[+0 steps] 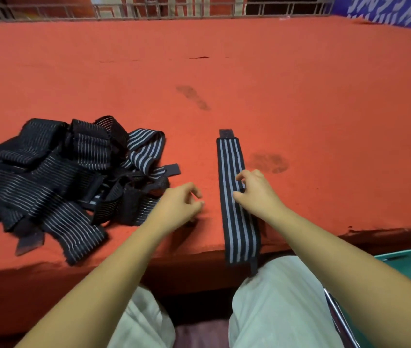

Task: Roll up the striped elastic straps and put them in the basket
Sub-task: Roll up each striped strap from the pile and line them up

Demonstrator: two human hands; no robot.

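One black strap with pale stripes [229, 159] lies stretched out straight on the red table [300, 96], its near end hanging over the front edge. My right hand [256, 194] rests on the strap's middle, thumb and curled fingers pinching its right edge. My left hand [182, 204] hovers just left of the strap with loosely curled fingers and holds nothing. A tangled pile of several striped straps [56, 177] sits at the left. A corner of the green basket [405, 262] shows at the lower right, below table level.
A metal railing [149, 11] runs along the table's far edge. Dark stains mark the red cloth near the middle. My knees in pale trousers [274, 310] sit under the front edge. A metal chair bar [337, 315] lies beside the basket.
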